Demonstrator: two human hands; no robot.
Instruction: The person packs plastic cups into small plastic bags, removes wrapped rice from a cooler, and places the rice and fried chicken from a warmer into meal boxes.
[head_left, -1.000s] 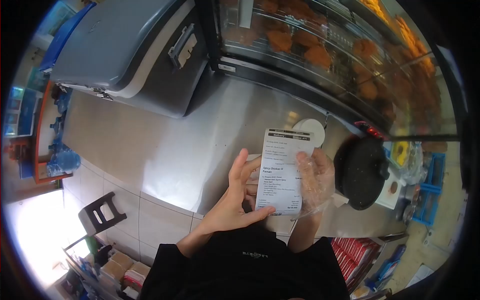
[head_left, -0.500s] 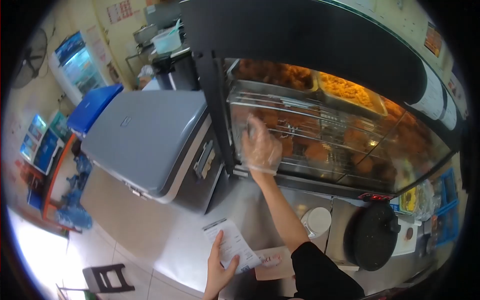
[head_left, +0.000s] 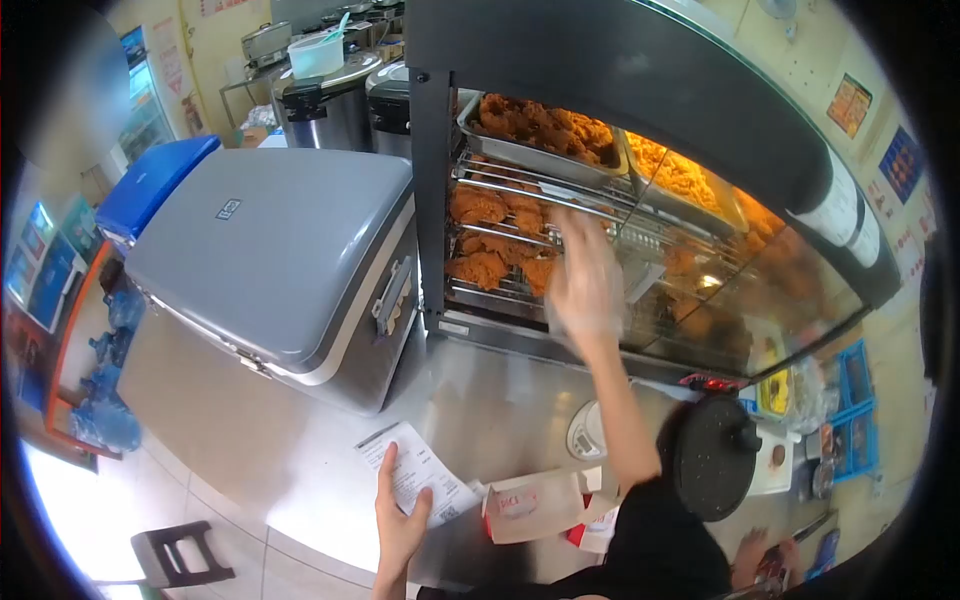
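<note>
My left hand (head_left: 402, 505) grips a printed paper receipt (head_left: 418, 473) between thumb and fingers, low over the steel counter. My right hand (head_left: 588, 285), in a clear plastic glove, is raised against the glass front of the food warmer (head_left: 432, 200). Its fingers look stretched out, though motion blurs them. Fried chicken pieces (head_left: 480, 268) lie on wire racks left of this hand, seen sharply with no glass over them. A metal tray (head_left: 545, 165) of fried chicken sits on the upper level, beside a tray of yellow fried pieces (head_left: 670, 172).
A grey cooler box (head_left: 270, 240) stands left of the warmer. Open paper food boxes (head_left: 535, 505) lie by my right arm, near a white round scale (head_left: 585, 432). A black round lid (head_left: 712, 458) is farther right. Another person's hand (head_left: 750, 556) shows at lower right.
My right hand has moved right along the warmer's front, and the glass has slid with it, baring the left racks. The view has turned right. My left hand still holds the receipt.
</note>
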